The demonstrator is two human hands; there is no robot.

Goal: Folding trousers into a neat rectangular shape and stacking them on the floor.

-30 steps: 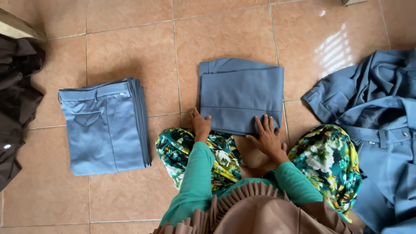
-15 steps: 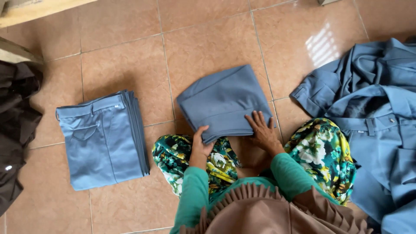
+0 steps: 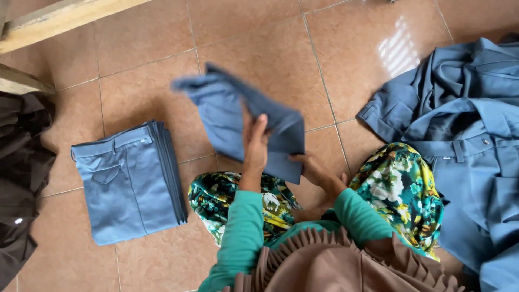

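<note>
While lifted off the tiled floor (image 3: pixel 135 59) at frame centre, folded blue trousers (image 3: pixel 232 111) held by 2 hands, blurred w/ motion. Left hand (image 3: pixel 255 141) closed on cloth's near side, fingers up, thumb hidden behind fabric. Right hand (image 3: pixel 313 166) pinching lower edge at approx 5 o'clock of garment. Stack of folded blue trousers (image 3: pixel 127 181) lying at 9 o'clock, well apart. Heap of unfolded blue clothes (image 3: pixel 465 124) at 3 o'clock. Dark garments (image 3: pixel 21 178) at far left edge. Wooden beam (image 3: pixel 59 21) at 11 o'clock.

Both hands (image 3: pixel 281 151) lifting folded blue trousers (image 3: pixel 238 116), folded stack (image 3: pixel 130 181) left, tiled floor (image 3: pixel 135 65)
</note>
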